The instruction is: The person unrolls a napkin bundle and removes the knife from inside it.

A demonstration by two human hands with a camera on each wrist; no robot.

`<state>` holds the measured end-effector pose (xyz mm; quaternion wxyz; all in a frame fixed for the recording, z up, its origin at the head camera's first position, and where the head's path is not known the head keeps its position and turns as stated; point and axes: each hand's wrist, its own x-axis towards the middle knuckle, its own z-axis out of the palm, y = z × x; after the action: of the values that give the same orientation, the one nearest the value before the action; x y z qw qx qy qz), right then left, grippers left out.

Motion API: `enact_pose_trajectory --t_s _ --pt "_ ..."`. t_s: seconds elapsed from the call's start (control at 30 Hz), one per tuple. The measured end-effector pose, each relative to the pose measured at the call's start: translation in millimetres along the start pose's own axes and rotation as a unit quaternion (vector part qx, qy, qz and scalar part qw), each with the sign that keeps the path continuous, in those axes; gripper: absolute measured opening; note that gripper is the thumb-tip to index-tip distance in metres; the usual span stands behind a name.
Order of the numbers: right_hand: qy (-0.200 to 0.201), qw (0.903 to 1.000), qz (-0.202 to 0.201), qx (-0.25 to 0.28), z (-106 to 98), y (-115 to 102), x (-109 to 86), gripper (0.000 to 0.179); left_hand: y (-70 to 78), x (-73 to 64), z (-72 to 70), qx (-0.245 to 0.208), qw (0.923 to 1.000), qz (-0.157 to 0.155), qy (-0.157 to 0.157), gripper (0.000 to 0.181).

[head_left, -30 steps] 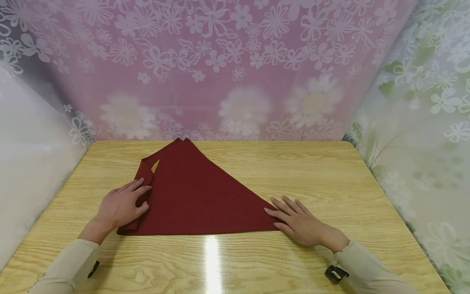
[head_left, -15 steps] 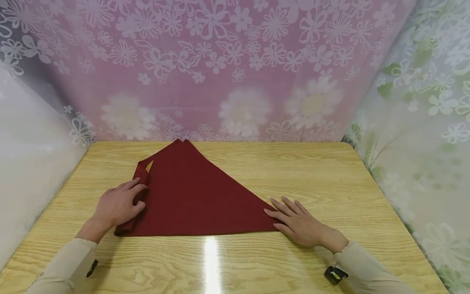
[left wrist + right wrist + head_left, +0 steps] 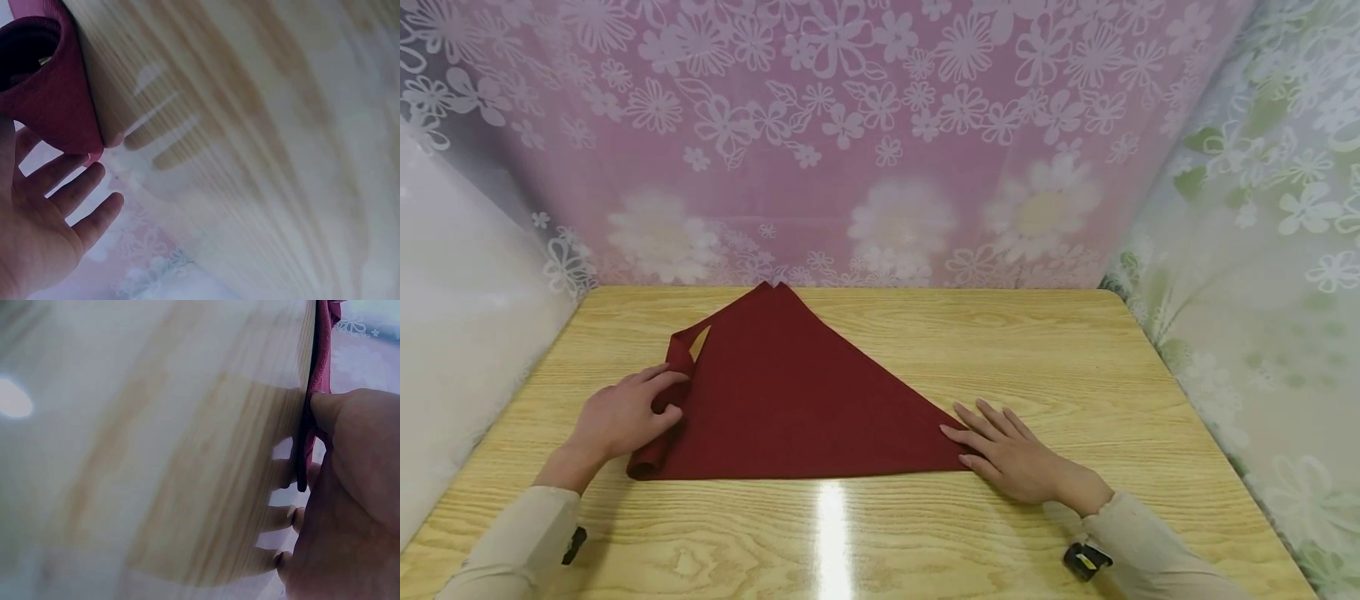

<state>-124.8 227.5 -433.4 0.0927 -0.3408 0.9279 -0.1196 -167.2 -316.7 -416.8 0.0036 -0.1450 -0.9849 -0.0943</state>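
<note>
A dark red cloth [image 3: 782, 400], folded to a roughly triangular shape, lies flat on the wooden table. Its left edge is rolled up into a loose tube [image 3: 647, 458], whose hollow end shows in the left wrist view. My left hand [image 3: 621, 412] rests on this roll, thumb and index finger over it. In the left wrist view the fingers [image 3: 78, 190] are spread and only slightly bent. At the cloth's right corner my right hand [image 3: 1018, 458] lies with fingers spread and straight, touching the tip. A sliver of yellow [image 3: 700, 342] shows beside the roll.
The wood-grain table [image 3: 1037, 350] reaches back to a pink flowered curtain [image 3: 887, 125]. Pale sheeting [image 3: 467, 292] stands at the left, a flowered one [image 3: 1262, 292] at the right. A black device [image 3: 1085, 561] sits at the right sleeve.
My left hand has slid left, and the rolled edge has moved left with it, showing more of the flat cloth. The right hand has stayed in place.
</note>
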Motion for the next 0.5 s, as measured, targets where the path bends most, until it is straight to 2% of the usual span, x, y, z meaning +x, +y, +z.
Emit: enact_pose_trajectory --t_s 0.17,0.37,0.5 --pt "-0.001 1.0000 0.004 0.006 0.5 0.0 0.3 0.045 -8.5 -1.4 -0.8 -0.021 0.9996 -0.005 -0.016 0.049" --pt "0.001 1.0000 0.003 0.007 1.0 0.7 0.6 0.045 -9.0 -3.0 -2.6 -0.052 0.9981 -0.016 -0.030 0.051" --pt "0.002 1.0000 -0.001 0.004 1.7 1.3 0.5 0.045 -9.1 -3.7 -2.1 -0.052 0.9980 -0.019 -0.030 0.051"
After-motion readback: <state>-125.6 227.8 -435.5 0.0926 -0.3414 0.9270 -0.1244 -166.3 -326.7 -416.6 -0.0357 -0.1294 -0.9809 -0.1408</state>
